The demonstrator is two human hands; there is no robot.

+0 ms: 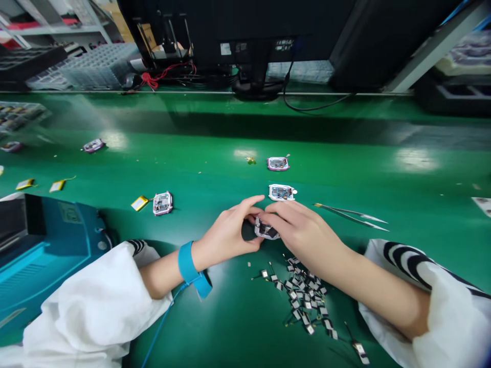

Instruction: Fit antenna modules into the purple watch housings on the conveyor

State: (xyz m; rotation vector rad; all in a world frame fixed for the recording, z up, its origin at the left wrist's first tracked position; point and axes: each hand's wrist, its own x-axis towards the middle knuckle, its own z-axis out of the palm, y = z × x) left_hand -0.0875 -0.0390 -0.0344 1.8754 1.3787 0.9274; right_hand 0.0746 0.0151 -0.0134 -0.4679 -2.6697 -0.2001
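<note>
Between my two hands is a small white watch case (265, 231) with dark parts inside. My left hand (232, 228) grips its left side, thumb below and fingers above. My right hand (297, 225) has its fingers on the case's upper right; whether they pinch a smaller part there is hidden. Just beyond lies a white case with a circuit board (281, 192), and farther back a pink-edged one (278, 163). A heap of small wired parts (305, 291) spreads below my right hand. Tweezers (353, 213) lie to the right.
A blue machine (57, 260) stands at the left, near a pink-edged case (162, 203) and yellow batteries (139, 203). A blue wrist strap (187, 263) trails its cord from my left wrist. A monitor stand (257, 76) and a black cable (318, 109) are at the back.
</note>
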